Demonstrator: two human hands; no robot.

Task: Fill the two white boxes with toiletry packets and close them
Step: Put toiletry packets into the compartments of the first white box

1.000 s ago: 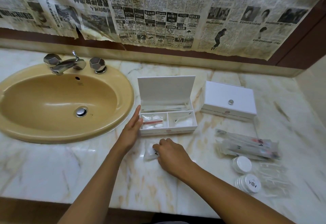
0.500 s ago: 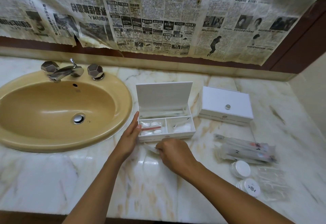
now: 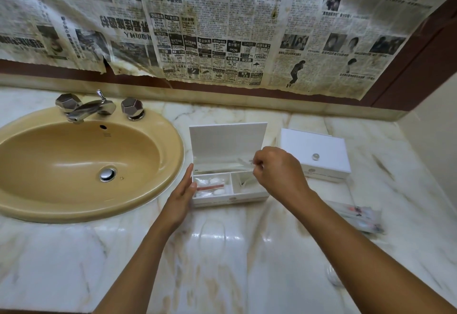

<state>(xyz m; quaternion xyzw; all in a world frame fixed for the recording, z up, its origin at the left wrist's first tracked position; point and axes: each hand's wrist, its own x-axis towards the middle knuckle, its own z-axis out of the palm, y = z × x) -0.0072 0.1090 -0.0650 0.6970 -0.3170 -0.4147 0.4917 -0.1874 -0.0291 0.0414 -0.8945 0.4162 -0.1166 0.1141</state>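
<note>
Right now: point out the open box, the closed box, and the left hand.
open box (image 3: 230,198), head view, front wall.
closed box (image 3: 314,148), head view, lid top.
left hand (image 3: 181,196), head view, back of hand, against the open box's left side.

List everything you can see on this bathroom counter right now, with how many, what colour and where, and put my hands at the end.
Open white box: one, white, counter middle, lid up, packets in both front compartments.
Closed white box: one, white with a small silver knob, right of the open one.
Long clear packets: a small blurred pile, clear, counter right.
Oval basin: one, tan, left.
Chrome tap: one, silver, behind the basin.
Old newspaper sheets: several, yellowed, on the wall.
Marble counter: one, cream, veined.
Left hand: flat against the open box's left side.
Right hand: pinching a clear packet over the open box.
</note>
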